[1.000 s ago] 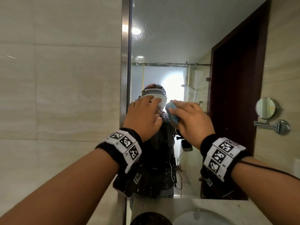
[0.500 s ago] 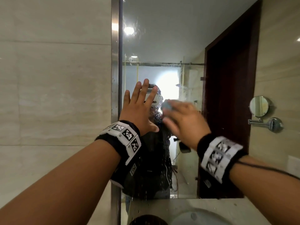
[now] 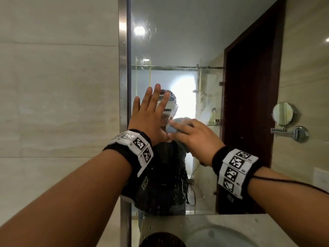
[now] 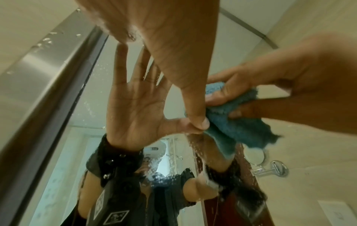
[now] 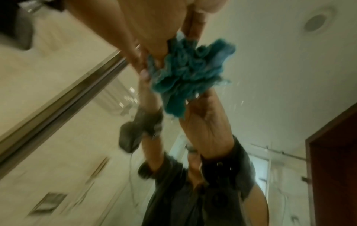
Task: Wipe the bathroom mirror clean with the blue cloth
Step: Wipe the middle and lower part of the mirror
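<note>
The bathroom mirror (image 3: 178, 47) fills the wall ahead, speckled with water drops, its steel frame (image 3: 122, 68) at the left. My left hand (image 3: 151, 111) lies flat on the glass with straight, spread fingers (image 4: 195, 113), holding nothing. Just right of it my right hand (image 3: 192, 138) grips the bunched blue cloth (image 3: 175, 126) and presses it against the glass. In the left wrist view the blue cloth (image 4: 231, 122) sits beside my left thumb. The right wrist view shows the blue cloth (image 5: 185, 71) crumpled under my right hand (image 5: 154, 45), blurred.
Beige tiled wall (image 3: 58, 104) lies left of the frame. A white basin (image 3: 219, 237) and stone counter (image 3: 169, 223) sit below. The mirror reflects a dark wooden door (image 3: 249, 104) and a round shaving mirror on an arm (image 3: 283, 113).
My left hand has uncurled and risen, now flat on the glass with fingers spread. My right hand with the cloth has stayed just right of the left hand, still on the glass.
</note>
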Motion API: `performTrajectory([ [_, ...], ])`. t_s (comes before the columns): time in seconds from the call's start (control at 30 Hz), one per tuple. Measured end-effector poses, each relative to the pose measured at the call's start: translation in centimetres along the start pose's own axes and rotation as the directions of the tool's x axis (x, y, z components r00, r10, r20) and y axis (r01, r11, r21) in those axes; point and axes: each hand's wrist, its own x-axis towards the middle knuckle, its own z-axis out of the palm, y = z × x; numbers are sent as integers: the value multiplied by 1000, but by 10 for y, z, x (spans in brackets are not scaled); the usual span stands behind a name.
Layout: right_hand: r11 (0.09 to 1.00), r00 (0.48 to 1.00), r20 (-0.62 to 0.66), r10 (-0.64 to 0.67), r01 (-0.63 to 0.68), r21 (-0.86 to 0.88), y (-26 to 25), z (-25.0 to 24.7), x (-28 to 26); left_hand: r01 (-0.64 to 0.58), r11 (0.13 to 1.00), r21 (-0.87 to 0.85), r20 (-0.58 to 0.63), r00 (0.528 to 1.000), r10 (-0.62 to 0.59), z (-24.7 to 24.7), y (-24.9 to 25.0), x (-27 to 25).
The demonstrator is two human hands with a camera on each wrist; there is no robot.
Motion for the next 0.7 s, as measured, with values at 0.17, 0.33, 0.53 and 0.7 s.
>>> performTrajectory([
  [0.17, 915, 858, -338, 386, -310, 258, 38, -59, 64, 10, 1000, 9, 12, 1000, -10, 2, -1, 1],
  [0.33, 969, 925, -305, 228, -186, 161, 5, -25, 53, 18, 1000, 18, 2, 1000, -18, 1, 0, 0],
  [0.53, 988, 985, -78, 153, -151, 28, 16, -41, 48, 10, 999, 36, 4, 1000, -10, 3, -3, 2],
  [0.7, 901, 860, -297, 415, -345, 262, 37, -37, 49, 11, 999, 38, 18, 1000, -12, 1, -3, 3],
])
